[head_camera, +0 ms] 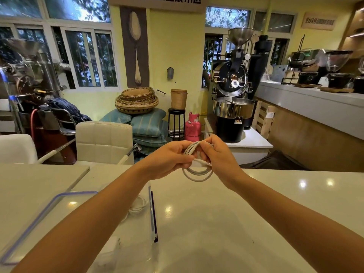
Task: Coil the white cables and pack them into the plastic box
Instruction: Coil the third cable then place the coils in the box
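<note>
Both hands hold a white cable (pixel 197 175) wound into a small round coil, lifted above the white table (pixel 226 213) near its far edge. My left hand (pixel 169 158) pinches the coil's left side. My right hand (pixel 216 154) grips the right side, with a cable end between its fingers. A clear plastic box (pixel 151 211) with a blue-edged rim stands under my left forearm. Inside it lies another coiled white cable (pixel 138 205), partly hidden by the arm.
A clear lid with a blue seal (pixel 39 219) lies left of the box. A small white item (pixel 113 247) shows low in the box. White chairs (pixel 103 142) stand beyond the table's far edge. A counter with coffee machines (pixel 315 79) runs along the right.
</note>
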Tool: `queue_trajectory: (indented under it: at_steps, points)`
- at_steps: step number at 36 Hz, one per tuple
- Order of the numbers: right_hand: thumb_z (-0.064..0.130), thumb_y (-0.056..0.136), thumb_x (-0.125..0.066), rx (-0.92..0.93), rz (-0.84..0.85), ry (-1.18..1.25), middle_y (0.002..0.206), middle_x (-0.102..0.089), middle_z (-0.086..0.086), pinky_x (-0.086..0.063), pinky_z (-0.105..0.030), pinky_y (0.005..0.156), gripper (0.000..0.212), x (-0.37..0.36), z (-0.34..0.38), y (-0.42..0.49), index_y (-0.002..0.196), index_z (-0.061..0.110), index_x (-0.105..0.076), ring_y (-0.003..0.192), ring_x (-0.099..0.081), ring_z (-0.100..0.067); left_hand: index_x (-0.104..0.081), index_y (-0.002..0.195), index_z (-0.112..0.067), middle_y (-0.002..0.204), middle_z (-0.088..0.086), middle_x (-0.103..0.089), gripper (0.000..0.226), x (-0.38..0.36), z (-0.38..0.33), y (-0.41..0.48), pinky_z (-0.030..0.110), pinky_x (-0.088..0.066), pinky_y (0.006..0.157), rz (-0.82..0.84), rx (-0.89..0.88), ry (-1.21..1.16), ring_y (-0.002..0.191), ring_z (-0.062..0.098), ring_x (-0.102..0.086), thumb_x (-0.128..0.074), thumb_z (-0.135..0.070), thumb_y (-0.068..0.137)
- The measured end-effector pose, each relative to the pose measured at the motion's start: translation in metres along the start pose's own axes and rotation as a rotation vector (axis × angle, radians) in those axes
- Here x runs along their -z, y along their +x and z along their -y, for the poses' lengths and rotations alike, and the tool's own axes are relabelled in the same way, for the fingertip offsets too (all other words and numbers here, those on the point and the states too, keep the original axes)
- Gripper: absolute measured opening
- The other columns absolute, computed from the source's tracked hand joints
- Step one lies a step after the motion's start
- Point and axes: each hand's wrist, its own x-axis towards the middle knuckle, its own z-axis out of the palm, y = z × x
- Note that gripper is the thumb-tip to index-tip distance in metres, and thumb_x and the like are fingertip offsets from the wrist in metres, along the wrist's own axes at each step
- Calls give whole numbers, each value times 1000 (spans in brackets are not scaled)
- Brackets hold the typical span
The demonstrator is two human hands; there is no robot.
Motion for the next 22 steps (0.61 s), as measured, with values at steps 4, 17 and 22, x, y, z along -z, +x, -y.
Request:
queue_trajectory:
  at_steps: [4,17,22]
  points:
    - [19,96,-36,-72,18,45,63,-45,1,-39,-18,51,23,-1,-2,0,74,20,-42,56,-43,-9,-56,98,-16,71,2,-50,22,-3,0,3,21,-41,62,-81,-32,265,58,6,-48,-45,3,89]
    - [22,96,-38,-98,126,30,74,-49,-2,-43,-11,47,13,2,-19,2,84,20,-41,59,-46,-8,-50,99,-16,78,0,-54,20,-10,12,12,23,-50,63,-304,-148,456,63,14,-54,-53,0,86]
    - [16,94,-44,-125,197,58,75,-49,0,-43,-10,48,7,8,-20,1,88,19,-42,59,-45,-7,-52,89,-23,70,1,-58,27,-7,12,9,12,-47,50,-323,-154,325,48,0,-59,-61,1,80]
